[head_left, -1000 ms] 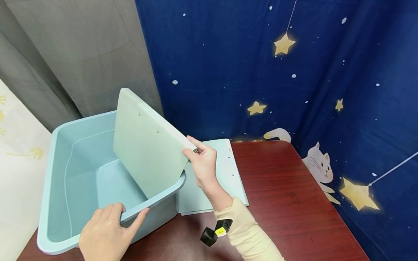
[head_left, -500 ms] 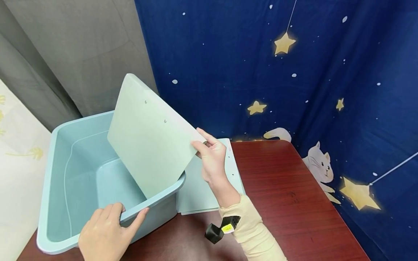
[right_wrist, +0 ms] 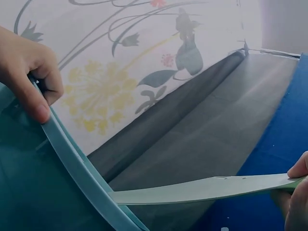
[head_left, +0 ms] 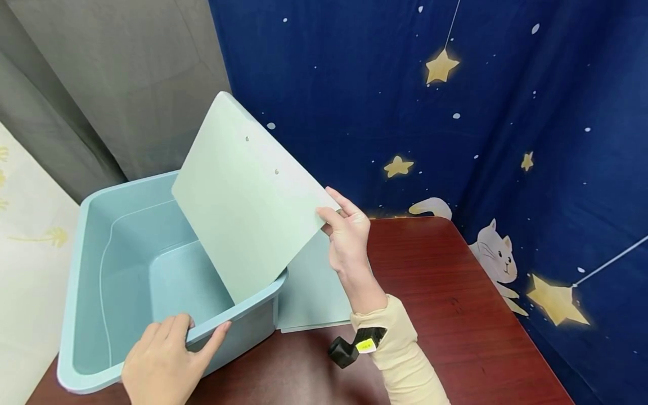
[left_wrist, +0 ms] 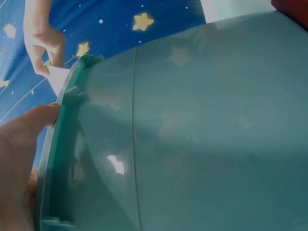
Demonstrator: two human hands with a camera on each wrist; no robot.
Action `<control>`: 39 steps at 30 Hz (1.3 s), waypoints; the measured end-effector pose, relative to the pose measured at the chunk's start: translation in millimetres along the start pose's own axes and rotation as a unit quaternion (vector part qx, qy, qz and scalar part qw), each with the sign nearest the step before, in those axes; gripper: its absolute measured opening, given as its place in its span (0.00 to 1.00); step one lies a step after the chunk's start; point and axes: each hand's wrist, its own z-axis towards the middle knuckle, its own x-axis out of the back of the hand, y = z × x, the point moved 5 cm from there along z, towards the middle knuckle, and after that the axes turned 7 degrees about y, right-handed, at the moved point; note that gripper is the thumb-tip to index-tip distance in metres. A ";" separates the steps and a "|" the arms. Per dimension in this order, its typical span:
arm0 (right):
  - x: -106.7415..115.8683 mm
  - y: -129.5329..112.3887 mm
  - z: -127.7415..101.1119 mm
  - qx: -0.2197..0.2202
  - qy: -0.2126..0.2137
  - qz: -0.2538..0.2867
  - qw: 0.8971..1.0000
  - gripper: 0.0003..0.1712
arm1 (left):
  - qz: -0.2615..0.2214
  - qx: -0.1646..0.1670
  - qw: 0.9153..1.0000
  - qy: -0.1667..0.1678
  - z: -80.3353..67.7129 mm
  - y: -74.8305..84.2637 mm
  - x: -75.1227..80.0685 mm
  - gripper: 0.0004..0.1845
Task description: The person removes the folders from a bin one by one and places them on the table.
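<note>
"Folder [head_left: 253, 208], pale green, flat and rectangular with two small rivets, slants down to the left of the grip!"

"How tight's that grip?"

"Right hand [head_left: 349, 230] pinches a corner, thumb closed against fingers; the folder's lower end dips inside the light-blue plastic tub [head_left: 76, 281]."

"And the left hand [head_left: 164, 360]?"

"Clasping the near rim, thumb outside. Below the pinch, a pale-blue flat stack [head_left: 314, 292] lies on the glossy red-brown table [head_left: 430, 309]."

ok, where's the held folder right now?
Head view, left of centre: the folder slants up from the tub, its right corner in the right hand.
</note>
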 end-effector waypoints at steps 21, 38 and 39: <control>24.0 -32.0 16.2 0.010 0.038 0.087 0.995 0.25 | 0.010 -0.002 1.000 -0.022 0.0 0.3 -1.3 0.34; 69.4 -64.5 32.3 0.079 0.093 0.154 0.981 0.25 | 0.021 0.006 0.999 -0.050 -1.1 -0.3 -2.4 0.35; 72.8 -65.5 33.9 0.079 0.100 0.162 0.979 0.24 | 0.021 0.006 0.999 -0.050 -1.1 -0.4 -2.5 0.35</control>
